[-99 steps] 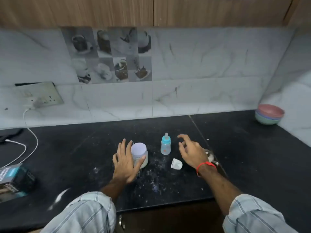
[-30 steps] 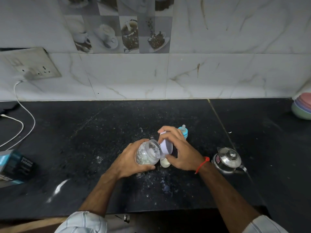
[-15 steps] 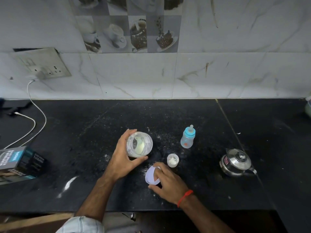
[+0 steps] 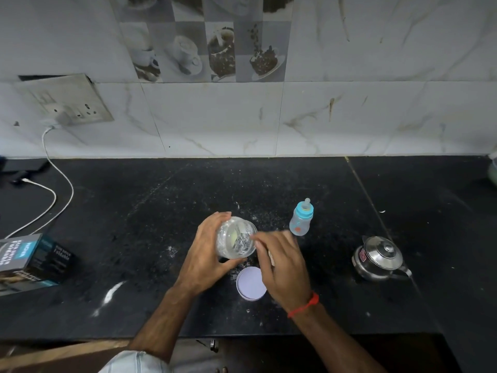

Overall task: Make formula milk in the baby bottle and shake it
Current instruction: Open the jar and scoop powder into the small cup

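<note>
Open jar (image 4: 236,242) in my left hand (image 4: 207,254), right hand (image 4: 282,265) at its mouth.

A box (image 4: 29,261) lies far left on the counter (image 4: 134,211). My left hand curls round the tilted jar, lifted just off the counter. My right fingers (image 4: 259,239) reach its rim; I cannot tell if they pinch anything. The lid (image 4: 250,283) lies flat below the jar. The bottle (image 4: 301,218) stands capped just right, the kettle (image 4: 379,258) further right.

Bottle (image 4: 301,219), lid (image 4: 250,284), kettle (image 4: 379,258) on counter (image 4: 134,211)
</note>
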Demonstrator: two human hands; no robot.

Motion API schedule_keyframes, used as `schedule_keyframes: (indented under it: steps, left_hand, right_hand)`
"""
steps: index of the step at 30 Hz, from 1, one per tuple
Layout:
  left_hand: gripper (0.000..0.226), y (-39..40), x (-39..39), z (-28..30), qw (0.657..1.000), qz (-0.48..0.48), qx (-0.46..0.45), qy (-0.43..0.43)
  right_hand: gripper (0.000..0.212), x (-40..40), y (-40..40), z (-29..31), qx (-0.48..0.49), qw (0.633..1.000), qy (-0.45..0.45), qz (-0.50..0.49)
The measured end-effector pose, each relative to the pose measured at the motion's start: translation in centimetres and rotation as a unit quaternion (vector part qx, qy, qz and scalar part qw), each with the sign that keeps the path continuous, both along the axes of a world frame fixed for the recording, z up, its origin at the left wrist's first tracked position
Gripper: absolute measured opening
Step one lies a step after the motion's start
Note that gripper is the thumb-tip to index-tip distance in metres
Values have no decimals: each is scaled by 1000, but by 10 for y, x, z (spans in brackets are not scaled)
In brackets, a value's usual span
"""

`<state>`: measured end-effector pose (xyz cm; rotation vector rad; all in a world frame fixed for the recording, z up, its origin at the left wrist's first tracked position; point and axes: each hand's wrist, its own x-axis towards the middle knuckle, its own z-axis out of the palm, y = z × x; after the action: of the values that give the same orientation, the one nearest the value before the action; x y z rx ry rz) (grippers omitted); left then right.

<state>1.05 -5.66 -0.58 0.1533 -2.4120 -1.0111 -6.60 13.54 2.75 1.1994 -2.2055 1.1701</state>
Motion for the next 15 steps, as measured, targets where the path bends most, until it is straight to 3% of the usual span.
schedule_keyframes:
  steps: [3,7,12,15]
  left_hand:
    - [95,11,-3,3,1000,2,-5,2]
    - [93,22,-8,12,999,-11,-42,18]
    - [94,32,-15,15,997,-37,-65,16]
    - [94,31,-16,10,997,-40,-57,12]
  right_hand:
    - [34,-7,-9,32,199,980,-3,-8]
    - [37,-15,-10,37,377,916,-127,53]
    - [26,-30,-8,42,490,850,-187,55]
    - [21,-34,-5,49,464,860,-207,51]
